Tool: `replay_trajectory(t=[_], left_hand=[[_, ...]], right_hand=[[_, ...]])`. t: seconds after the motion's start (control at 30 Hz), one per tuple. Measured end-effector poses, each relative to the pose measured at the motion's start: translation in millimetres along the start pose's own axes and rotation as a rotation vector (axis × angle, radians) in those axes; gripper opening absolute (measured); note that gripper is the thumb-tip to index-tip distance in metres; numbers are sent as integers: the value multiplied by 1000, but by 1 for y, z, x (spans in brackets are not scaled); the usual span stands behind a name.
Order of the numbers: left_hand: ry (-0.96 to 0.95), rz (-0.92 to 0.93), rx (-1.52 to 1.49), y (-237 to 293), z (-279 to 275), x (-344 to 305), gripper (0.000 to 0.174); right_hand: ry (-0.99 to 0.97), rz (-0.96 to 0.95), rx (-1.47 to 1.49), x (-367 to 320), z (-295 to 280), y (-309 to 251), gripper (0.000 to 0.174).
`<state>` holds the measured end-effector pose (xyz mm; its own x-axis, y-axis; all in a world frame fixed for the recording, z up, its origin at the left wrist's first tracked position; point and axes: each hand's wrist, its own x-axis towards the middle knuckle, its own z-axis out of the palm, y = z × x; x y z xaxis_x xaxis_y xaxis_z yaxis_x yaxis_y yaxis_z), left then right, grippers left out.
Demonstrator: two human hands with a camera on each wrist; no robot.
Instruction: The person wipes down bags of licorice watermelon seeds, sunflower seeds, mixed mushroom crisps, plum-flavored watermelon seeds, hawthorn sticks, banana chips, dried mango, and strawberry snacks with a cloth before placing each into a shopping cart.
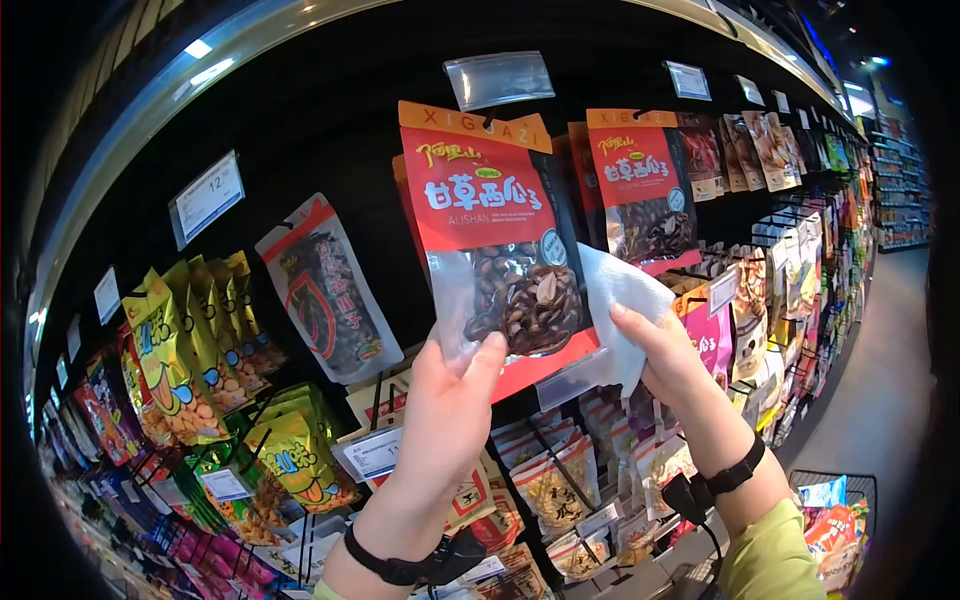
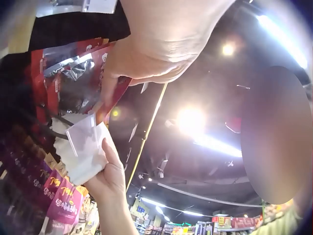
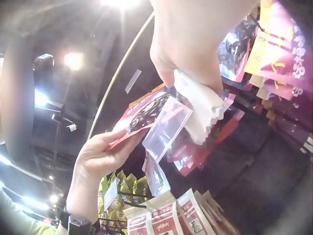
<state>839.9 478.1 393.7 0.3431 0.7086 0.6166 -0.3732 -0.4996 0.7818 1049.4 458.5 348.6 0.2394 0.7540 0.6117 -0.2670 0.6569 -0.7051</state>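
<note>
A red and orange bag of watermelon seeds (image 1: 485, 215) hangs from the shelf hook, its clear window showing dark seeds. My left hand (image 1: 450, 400) pinches its lower left edge, thumb on the front. In my right hand (image 1: 665, 355) is a white cloth (image 1: 625, 295), gripped by thumb and fingers beside the bag's right edge. The right wrist view shows the cloth (image 3: 198, 105) bunched under the right hand (image 3: 193, 44), with the left hand (image 3: 105, 156) holding the bag's other side. More red bags (image 2: 73, 78) hang behind in the left wrist view.
A clear tag holder (image 1: 575, 380) juts out below the bag. To the left hangs a grey seed bag (image 1: 330, 290), with yellow snack bags (image 1: 185, 355) beyond. Another red seed bag (image 1: 640, 185) hangs to the right. A wire basket of packets (image 1: 835, 525) stands at the lower right.
</note>
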Motion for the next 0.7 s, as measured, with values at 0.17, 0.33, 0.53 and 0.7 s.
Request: replay_trajectory(t=[0.17,0.33,0.53,0.7], left_hand=[[17,61,-5,-7,4,-2,34],[71,118,-158,-12,16,-16,22],[118,91,-147,-19,18,-53,33],[41,-28,-66,-5,15,-102,48]], right_hand=[[28,-90,-1,-2,-8,-3,41],[102,-246,-112,-13,-14,-13,40],[49,-474,-165,-45,-14,-22,45],[-72,-472,-190,-76,11,-41,56]])
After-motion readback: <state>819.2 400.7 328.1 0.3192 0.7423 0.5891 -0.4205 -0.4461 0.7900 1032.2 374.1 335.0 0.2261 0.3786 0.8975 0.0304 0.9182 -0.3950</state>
